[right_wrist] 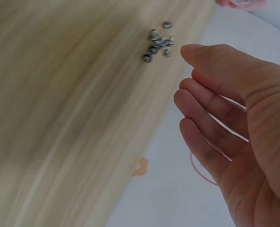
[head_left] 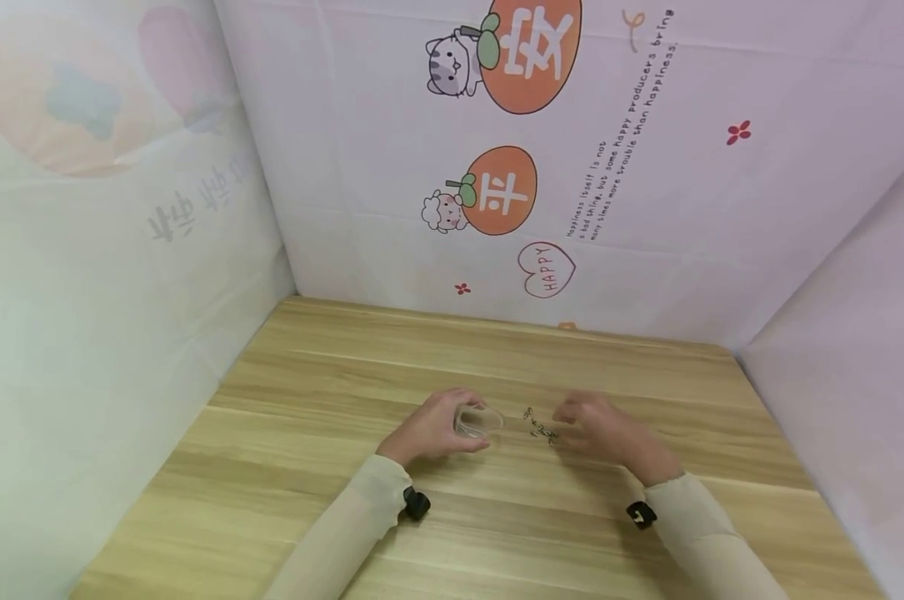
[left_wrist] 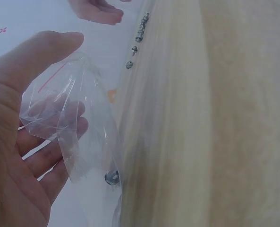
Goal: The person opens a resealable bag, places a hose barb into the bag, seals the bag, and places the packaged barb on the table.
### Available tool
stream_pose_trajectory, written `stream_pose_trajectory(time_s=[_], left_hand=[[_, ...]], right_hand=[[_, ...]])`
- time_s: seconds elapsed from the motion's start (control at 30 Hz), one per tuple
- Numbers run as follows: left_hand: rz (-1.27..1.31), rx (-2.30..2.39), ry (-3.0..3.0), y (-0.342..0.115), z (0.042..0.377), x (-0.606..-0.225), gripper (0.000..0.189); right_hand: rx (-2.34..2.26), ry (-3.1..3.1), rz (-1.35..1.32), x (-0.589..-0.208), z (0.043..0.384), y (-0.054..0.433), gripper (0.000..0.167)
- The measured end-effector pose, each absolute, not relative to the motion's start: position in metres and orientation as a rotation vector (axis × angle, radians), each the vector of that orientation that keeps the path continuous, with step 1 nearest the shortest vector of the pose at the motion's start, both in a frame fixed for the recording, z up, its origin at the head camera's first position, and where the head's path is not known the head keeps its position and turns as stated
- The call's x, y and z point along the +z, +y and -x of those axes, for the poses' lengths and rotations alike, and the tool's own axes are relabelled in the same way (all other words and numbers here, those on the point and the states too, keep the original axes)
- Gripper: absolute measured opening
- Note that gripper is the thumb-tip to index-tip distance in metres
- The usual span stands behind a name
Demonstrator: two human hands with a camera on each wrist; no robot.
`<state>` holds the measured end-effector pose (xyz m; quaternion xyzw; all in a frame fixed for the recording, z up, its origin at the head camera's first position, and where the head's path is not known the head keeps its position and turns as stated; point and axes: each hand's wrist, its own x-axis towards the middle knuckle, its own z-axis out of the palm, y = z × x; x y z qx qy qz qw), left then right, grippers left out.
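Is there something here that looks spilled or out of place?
The small metal parts stand out slightly: they lie loose and scattered on the table, between the right hand and the clear bag in the left hand. This may be deliberate.

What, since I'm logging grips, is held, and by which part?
The left hand holds a clear plastic bag by its red-lined end; the right hand holds nothing.
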<state>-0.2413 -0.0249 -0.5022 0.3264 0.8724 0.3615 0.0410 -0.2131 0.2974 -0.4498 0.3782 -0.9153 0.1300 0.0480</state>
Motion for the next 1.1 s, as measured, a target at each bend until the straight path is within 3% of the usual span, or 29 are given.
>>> stream_pose_trajectory(time_s=[1.1], left_hand=[[-1.039,1.093,2.665,-0.027,0.244,-0.504,0.06]], right_hand=[[0.442,-2.941,-1.106,-0.481,0.233,0.3,0.012]])
